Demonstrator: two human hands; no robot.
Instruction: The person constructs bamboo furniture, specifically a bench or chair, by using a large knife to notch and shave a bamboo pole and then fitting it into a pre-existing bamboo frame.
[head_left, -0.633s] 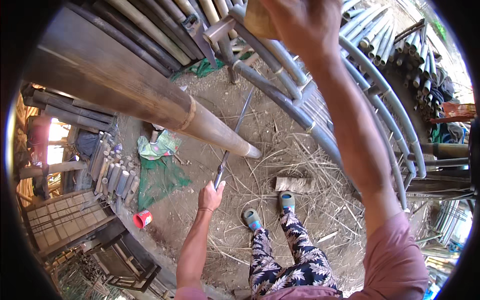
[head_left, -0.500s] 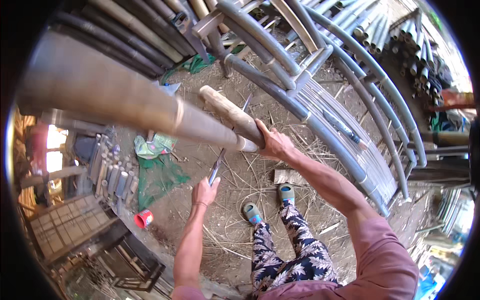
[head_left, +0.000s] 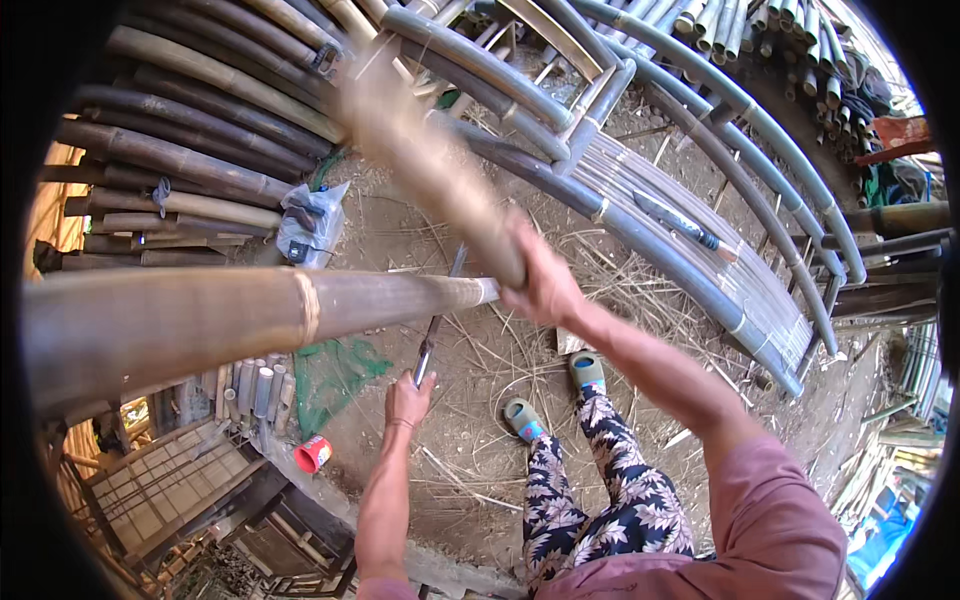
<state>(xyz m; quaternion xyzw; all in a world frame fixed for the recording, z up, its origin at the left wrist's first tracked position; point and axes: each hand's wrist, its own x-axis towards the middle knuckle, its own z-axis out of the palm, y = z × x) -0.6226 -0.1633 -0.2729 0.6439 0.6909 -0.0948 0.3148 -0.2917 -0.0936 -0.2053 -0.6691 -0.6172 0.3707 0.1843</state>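
My left hand (head_left: pixel 408 400) is closed round the handle of a long-bladed knife (head_left: pixel 426 352). Its blade runs up behind a thick bamboo pole (head_left: pixel 390 297), and the tip shows beyond it. This pole stretches from the left rim, very large there, to a pale end beside my right hand (head_left: pixel 543 277). In that hand I grip a short, thick wooden club (head_left: pixel 440 170) by its darker end; motion smears its far part. Whether the right fingers also touch the pole end, I cannot tell.
A bamboo bench (head_left: pixel 650 245) stands at the right, with a saw-like tool (head_left: pixel 680 225) on its slats. Bamboo poles (head_left: pixel 190 150) are stacked at upper left. A red cup (head_left: pixel 313 454), green netting (head_left: pixel 345 375) and a plastic bag (head_left: pixel 312 222) lie at left. Strips litter the floor.
The wooden club has swung upward and away, now blurred. The bamboo pole's near end has dropped lower at the left, so it lies more level. The knife stays in my left hand.
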